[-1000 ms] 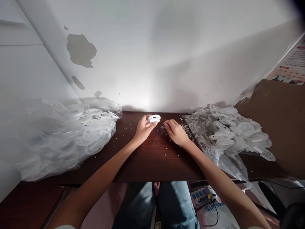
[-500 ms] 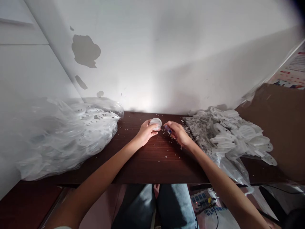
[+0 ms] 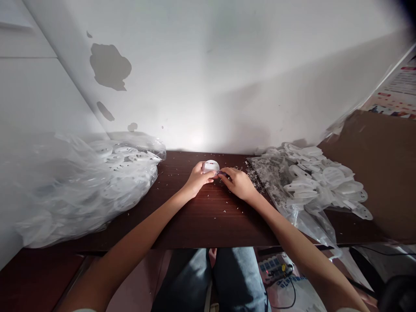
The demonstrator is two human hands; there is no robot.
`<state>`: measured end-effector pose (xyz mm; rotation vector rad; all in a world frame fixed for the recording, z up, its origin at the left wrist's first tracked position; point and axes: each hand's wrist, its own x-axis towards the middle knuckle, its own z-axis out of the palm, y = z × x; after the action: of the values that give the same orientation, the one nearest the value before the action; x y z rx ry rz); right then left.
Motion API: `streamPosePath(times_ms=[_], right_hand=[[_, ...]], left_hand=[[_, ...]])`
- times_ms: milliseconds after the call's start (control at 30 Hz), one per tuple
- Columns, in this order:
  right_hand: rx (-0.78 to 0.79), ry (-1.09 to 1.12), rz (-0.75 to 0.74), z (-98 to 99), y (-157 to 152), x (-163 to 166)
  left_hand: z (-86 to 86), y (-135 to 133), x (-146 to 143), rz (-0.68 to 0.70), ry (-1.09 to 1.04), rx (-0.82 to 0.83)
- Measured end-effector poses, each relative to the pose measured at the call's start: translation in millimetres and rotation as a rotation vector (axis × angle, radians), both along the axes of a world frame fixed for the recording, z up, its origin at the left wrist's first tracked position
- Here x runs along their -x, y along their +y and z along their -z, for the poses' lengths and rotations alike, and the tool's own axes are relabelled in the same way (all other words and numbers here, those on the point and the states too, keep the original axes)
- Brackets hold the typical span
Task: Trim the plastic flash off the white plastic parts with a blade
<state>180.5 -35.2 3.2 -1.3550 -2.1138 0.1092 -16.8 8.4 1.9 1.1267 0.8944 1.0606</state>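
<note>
My left hand [image 3: 196, 180] is closed on a small round white plastic part [image 3: 210, 166], held just above the dark wooden table [image 3: 208, 216] near the wall. My right hand [image 3: 238, 183] is closed around a small tool with a bluish handle [image 3: 222, 173] whose tip touches the part's right edge. The two hands meet at the part. Tiny pale shavings are scattered over the table around them.
A large clear plastic bag of white plastic parts [image 3: 87, 182] lies on the left. A heap of similar white parts [image 3: 325, 180] sits on a plastic sheet on the right, beside a brown cardboard box [image 3: 380, 169]. A power strip [image 3: 276, 266] lies on the floor below.
My right hand picked up the small tool and moved left to the part. My left hand turned the part and lowered it slightly.
</note>
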Motion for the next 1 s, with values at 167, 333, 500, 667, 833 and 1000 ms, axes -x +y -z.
streamPosePath(times_ms=[167, 333, 500, 667, 833, 1000], right_hand=[[-0.021, -0.069, 0.045, 1.9, -0.8, 0.0], [-0.045, -0.139, 0.087, 6.5, -1.2, 1.6], [-0.079, -0.240, 0.146, 13.0, -4.2, 8.1], [-0.092, -0.339, 0.197, 17.0, -6.0, 16.7], [-0.044, -0.408, 0.211, 19.7, -5.3, 23.5], [-0.086, -0.419, 0.166, 11.5, -5.7, 20.5]], left_hand=[[0.7, -0.3, 1.5, 0.012, 0.082, -0.119], [9.1, 3.3, 3.0, -0.023, 0.157, -0.264], [10.7, -2.7, 0.7, -0.204, 0.380, -0.455], [10.4, -9.6, -4.0, -0.266, 0.460, -0.463], [17.7, -4.2, -4.4, -0.258, 0.449, -0.449], [22.1, -0.4, -2.5, -0.263, 0.398, -0.395]])
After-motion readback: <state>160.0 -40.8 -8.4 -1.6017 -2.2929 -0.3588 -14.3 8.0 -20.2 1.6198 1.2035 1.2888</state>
